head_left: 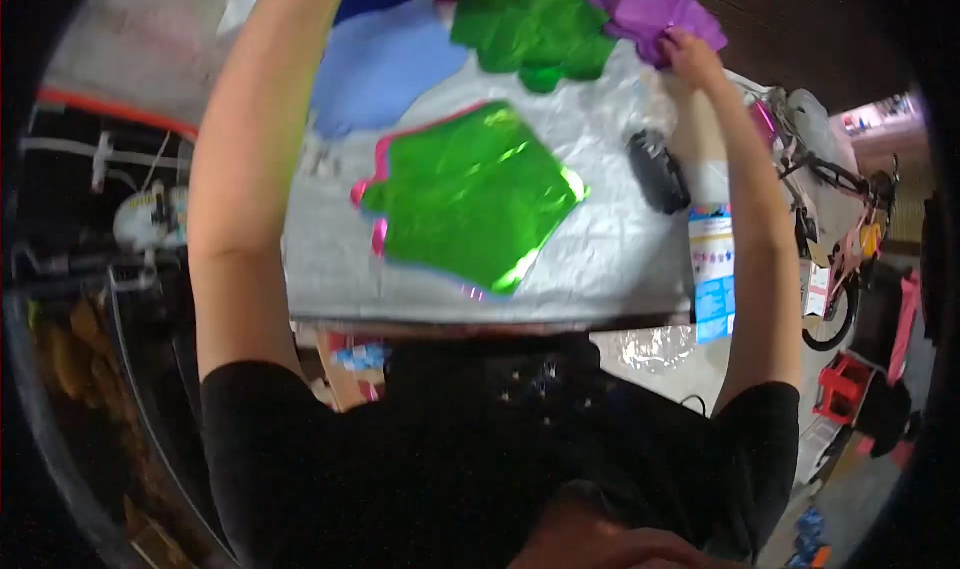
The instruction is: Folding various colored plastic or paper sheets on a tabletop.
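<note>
Foil (650,7): purple, crumpled, right of flat green foil (480,204); corner rightward, long axis unclear; your right hand (690,57) pinches edge; left hand unseen, grip unknown.

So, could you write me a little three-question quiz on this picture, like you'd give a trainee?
1. True or false: the black item lies to the left of the shiny green piece in the picture.

2. Which colour is the piece at the fingertips of the person's right hand?
a) orange
b) purple
c) white

3. Short answer: what colour shows beyond the shiny green piece along its left side?

Key
1. False: the black item lies to the right of it.
2. b: the fingertips are at the purple piece.
3. Pink: a pink edge shows there.
</note>
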`<state>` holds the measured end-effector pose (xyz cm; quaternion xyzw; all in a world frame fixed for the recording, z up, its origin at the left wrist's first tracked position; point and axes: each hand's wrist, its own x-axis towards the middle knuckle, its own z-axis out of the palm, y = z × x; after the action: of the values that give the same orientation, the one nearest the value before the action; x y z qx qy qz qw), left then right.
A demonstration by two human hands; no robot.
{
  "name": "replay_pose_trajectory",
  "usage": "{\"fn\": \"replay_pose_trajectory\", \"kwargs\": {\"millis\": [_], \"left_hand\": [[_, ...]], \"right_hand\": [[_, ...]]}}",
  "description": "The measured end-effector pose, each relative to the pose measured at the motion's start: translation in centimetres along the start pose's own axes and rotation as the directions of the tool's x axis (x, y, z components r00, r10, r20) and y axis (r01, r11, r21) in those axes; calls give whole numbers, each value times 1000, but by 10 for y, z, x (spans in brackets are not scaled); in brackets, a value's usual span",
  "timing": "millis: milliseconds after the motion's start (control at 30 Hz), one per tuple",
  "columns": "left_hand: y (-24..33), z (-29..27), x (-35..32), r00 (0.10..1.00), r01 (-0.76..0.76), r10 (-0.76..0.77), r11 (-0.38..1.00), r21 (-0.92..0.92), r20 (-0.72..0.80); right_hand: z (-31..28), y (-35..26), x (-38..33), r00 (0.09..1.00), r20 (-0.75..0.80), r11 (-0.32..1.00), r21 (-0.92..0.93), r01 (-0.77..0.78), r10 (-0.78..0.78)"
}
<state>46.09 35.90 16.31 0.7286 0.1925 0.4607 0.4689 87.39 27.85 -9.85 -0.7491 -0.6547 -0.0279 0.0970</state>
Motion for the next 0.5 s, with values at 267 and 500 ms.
{"fn": "replay_pose_trajectory", "kwargs": {"millis": [267,500], "left_hand": [[1,-73,-133,966,-230,192,945,234,172],[-53,-74,-244,748,-630,412,687,362,520]], "right_hand": [[-101,-130,-49,989,149,483,867,-121,-20],[-111,-259,-183,889,452,-169,872,-458,-77]]}}
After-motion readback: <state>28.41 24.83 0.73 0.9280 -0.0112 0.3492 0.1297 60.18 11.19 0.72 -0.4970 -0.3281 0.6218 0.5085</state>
